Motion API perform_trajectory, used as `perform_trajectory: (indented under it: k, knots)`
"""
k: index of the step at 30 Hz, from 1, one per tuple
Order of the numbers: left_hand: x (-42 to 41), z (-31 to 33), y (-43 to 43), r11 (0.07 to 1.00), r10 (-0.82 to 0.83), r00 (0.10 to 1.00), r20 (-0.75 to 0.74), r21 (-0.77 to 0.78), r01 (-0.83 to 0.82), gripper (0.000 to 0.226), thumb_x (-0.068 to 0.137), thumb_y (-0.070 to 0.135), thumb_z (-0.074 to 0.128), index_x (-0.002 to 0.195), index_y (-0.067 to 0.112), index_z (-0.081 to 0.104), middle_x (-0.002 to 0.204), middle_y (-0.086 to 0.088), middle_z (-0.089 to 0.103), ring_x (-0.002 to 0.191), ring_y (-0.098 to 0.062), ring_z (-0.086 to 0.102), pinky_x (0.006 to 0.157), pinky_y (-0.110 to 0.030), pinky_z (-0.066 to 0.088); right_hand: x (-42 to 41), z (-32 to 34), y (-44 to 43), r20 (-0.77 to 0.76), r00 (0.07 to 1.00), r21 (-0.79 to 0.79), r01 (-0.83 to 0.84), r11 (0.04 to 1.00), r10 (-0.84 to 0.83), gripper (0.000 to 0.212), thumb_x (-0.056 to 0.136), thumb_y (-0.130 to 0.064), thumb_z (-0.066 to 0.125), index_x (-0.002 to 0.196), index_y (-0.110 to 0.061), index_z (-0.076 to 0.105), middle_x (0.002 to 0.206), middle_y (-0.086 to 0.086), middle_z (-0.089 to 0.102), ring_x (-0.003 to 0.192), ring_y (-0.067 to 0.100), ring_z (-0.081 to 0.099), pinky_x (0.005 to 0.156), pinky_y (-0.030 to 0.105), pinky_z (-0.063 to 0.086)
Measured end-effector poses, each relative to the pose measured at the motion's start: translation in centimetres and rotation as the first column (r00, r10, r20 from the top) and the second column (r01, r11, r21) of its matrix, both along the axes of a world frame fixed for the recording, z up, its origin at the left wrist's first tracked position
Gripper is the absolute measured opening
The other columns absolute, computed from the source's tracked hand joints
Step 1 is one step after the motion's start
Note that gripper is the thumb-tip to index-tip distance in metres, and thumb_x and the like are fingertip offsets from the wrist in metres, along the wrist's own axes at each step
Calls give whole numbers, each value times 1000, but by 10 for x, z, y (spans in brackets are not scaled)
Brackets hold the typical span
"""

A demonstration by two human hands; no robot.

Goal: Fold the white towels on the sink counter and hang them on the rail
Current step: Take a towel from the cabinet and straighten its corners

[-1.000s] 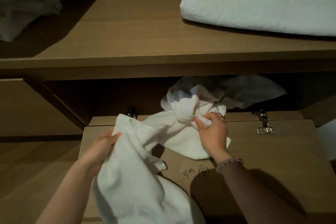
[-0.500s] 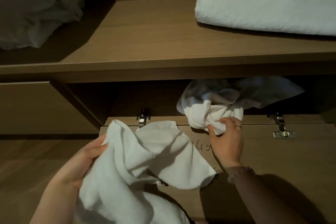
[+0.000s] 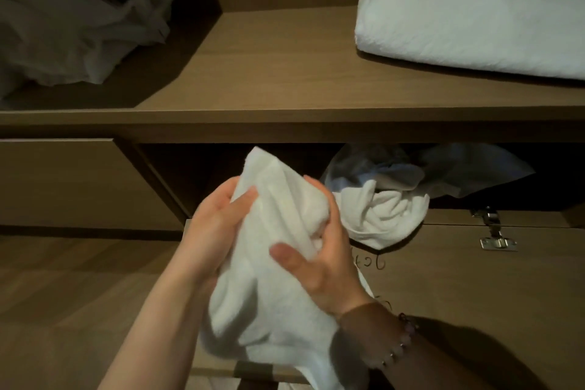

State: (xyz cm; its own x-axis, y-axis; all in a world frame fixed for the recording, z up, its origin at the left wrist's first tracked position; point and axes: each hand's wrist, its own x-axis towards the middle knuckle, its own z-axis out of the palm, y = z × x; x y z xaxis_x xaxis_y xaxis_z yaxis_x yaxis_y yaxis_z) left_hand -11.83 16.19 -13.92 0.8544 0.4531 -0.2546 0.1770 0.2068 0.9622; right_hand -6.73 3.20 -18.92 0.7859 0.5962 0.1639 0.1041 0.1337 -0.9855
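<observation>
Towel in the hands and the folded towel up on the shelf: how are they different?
The held towel is bunched and wrinkly; the shelf towel is folded flat and neat. The held towel is gripped by the left hand and right hand; the shelf towel lies untouched on the wooden shelf. Both are white.

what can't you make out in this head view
Head view:
- Held towel: bottom edge cuts its lower end; left hand and right hand cover parts.
- Folded towel: cut by top and right edges.
- Door writing: partly behind right hand.
- Bag: contents too dark.
</observation>
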Motion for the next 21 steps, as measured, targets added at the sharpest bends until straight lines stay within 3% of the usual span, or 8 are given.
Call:
perform_trajectory:
  k: [3,6,8,12,15,17,19,21]
  knots:
    - [5,10,-8,983,64,997,48,167,-71,13,93,26,53,97,21,64,86,-2,65,76,-19,63,64,-32,49,0,3,5,-54,994,10,98,995,-97,79,51,-76,70,117,-39,49,116,-12,61,109,7,59,92,36,51]
    - [8,11,-8,971,106,990,91,206,-123,13,93,19,50,93,18,63,83,-4,63,73,-20,60,62,-31,47,-1,7,7,-54,985,-11,161,987,-161,54,59,-64,67,106,-40,53,106,-25,64,101,-4,61,81,16,50]
    - [11,8,-7,973,101,989,105,197,-120,12,92,22,55,90,15,64,81,-7,63,73,-22,59,63,-33,47,0,10,9,-61,977,8,204,979,-203,42,63,-58,62,99,-37,55,99,-34,63,95,-10,61,73,6,46]
    - [14,-2,-1,995,44,997,64,89,-50,25,87,38,59,88,14,67,87,-9,67,81,-30,65,69,-35,53,9,13,9,-93,951,-13,294,956,-294,27,68,-46,68,90,-36,56,89,-40,62,88,-17,59,68,1,43]
    - [8,-2,6,988,-110,993,32,114,106,55,66,66,60,99,22,67,100,-2,68,93,-21,67,77,-32,55,22,23,8,-126,929,-37,347,937,-349,27,71,-48,67,92,-38,55,89,-40,61,89,-16,59,71,5,46]
    - [1,7,7,976,-173,985,26,141,168,68,50,80,62,99,33,65,99,10,68,92,-9,66,74,-25,52,25,37,9,-167,910,-68,373,925,-379,47,67,-59,67,106,-35,56,98,-32,64,96,-8,60,80,12,50]
    - [-6,25,4,963,-200,980,-24,177,201,75,45,81,63,107,39,58,105,24,65,97,1,63,72,-14,50,25,62,10,-204,881,-163,399,902,-427,73,57,-60,58,122,-28,52,107,-19,64,99,1,60,88,25,52]
    - [-11,49,1,973,-168,983,-68,151,177,69,48,68,65,109,37,55,104,30,64,96,5,62,70,-8,47,21,95,10,-192,875,-210,405,890,-444,49,67,-51,57,104,-19,60,73,-14,66,69,-2,62,64,16,52]
